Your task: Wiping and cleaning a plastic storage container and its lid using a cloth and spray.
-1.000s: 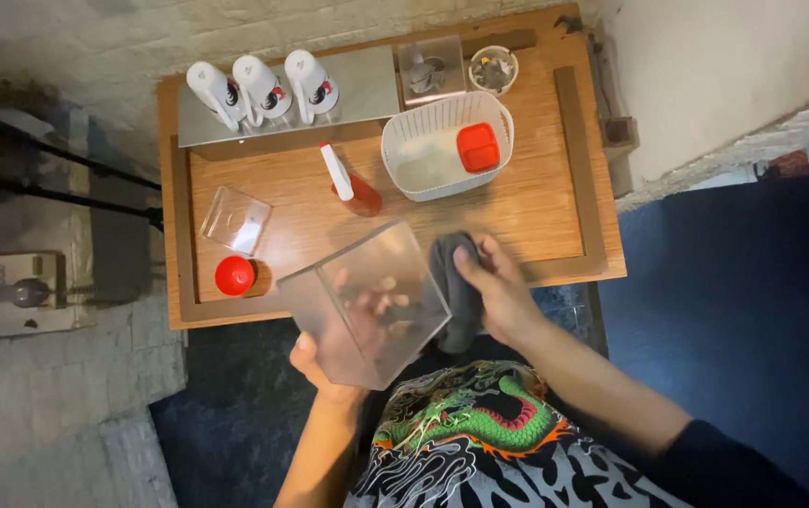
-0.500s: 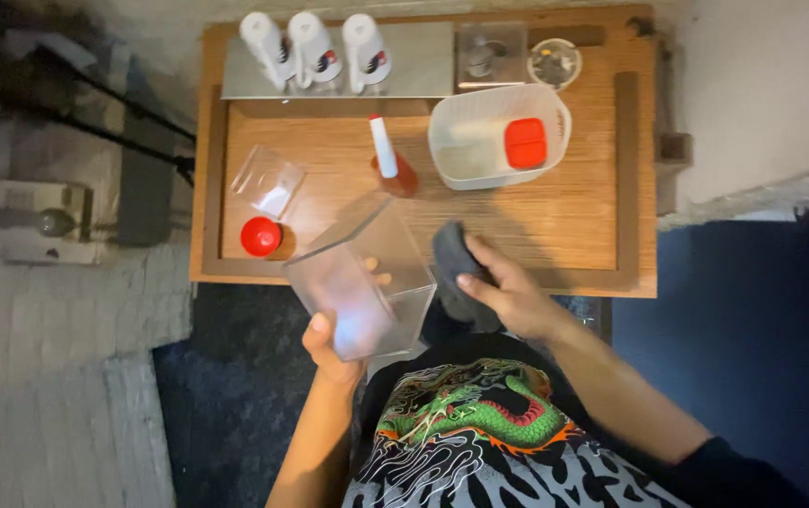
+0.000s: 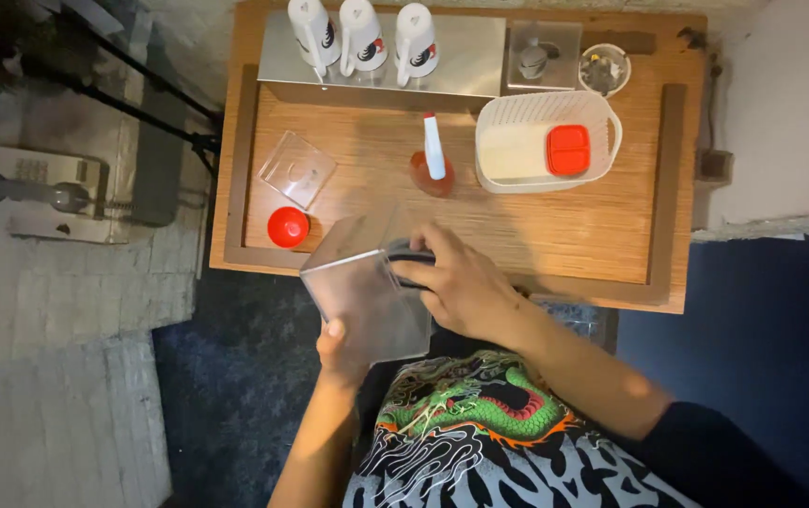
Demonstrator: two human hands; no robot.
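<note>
Three white bottles [image 3: 360, 36], one red ball [image 3: 288, 227], one basket [image 3: 602, 150].

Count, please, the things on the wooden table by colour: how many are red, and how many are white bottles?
Red things: 3 (round lid, square lid, round base under the small tube)
White bottles: 3 ()
Total: 6

The right hand [image 3: 461, 282], which a second ago rested with the dark cloth [image 3: 411, 256] on the tabletop [image 3: 555, 226] edge beside the clear plastic container [image 3: 362, 296], has now moved left and pressed the cloth against the container's upper rim. The left hand [image 3: 339, 350] has turned the container, so its broad clear face now looks up. The view has also shifted, the tabletop sitting further right.
</note>
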